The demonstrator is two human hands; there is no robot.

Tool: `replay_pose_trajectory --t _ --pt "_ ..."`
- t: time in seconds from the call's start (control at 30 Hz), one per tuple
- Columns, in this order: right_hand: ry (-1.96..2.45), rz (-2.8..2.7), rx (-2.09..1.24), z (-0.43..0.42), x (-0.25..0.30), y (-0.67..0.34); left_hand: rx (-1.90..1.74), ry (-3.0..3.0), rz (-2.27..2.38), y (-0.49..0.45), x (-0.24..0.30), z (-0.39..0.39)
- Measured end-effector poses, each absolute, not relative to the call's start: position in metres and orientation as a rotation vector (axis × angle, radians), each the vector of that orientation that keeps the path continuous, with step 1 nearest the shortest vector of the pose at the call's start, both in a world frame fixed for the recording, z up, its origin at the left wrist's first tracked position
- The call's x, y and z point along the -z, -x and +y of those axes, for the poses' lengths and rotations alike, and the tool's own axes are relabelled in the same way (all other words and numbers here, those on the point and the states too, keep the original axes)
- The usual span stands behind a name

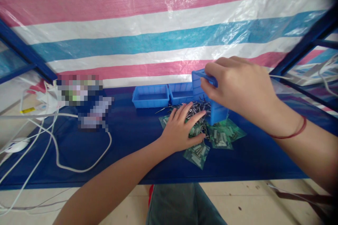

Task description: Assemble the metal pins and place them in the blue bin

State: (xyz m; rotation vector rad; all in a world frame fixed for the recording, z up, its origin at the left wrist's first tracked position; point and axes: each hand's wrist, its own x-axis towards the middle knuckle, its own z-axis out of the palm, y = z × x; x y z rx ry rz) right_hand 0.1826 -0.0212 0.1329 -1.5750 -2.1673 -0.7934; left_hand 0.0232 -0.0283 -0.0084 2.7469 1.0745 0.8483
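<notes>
My right hand [235, 81] grips the edge of a small blue plastic bin [219, 113], which is tipped on its side. Beneath and beside its mouth lies a heap of thin metal pieces [204, 107]; their exact kind is too small to tell. With fingers spread, my left hand [182, 126] rests on that heap and on green-tinted clear bags. One small bag [197, 154] lies just in front of my left hand, and another bag [221, 138] sits to its right, both with short metal parts inside. Part of the heap is hidden by my hands.
Two more blue bins stand behind the heap, a left bin [151, 104] and a middle bin [181, 95]. White cables [76, 170] loop over the left of the dark blue table [126, 161]. Striped plastic sheeting [132, 49] hangs behind, between blue frame posts [301, 51].
</notes>
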Motion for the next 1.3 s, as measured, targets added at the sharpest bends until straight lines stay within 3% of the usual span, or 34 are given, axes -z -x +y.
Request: replay_pose_trajectory --t 0.77,1.0,1.13,1.3 --pt "1.388 -2.139 1.042 -0.035 -0.149 -0.194 -0.788 -2.755 1.099 -0.023 0.009 -0.028" --pt "1.430 -1.916 0.884 -0.042 -0.151 -0.221 -0.775 -2.752 1.101 -0.023 0.008 -0.029" --pt "1.449 -1.627 0.745 -0.015 -0.134 -0.257 -0.775 -2.747 1.112 -0.022 0.005 -0.029" --pt "1.677 -1.111 0.533 0.050 -0.069 -0.317 -0.770 -2.773 1.093 -0.022 0.003 -0.029"
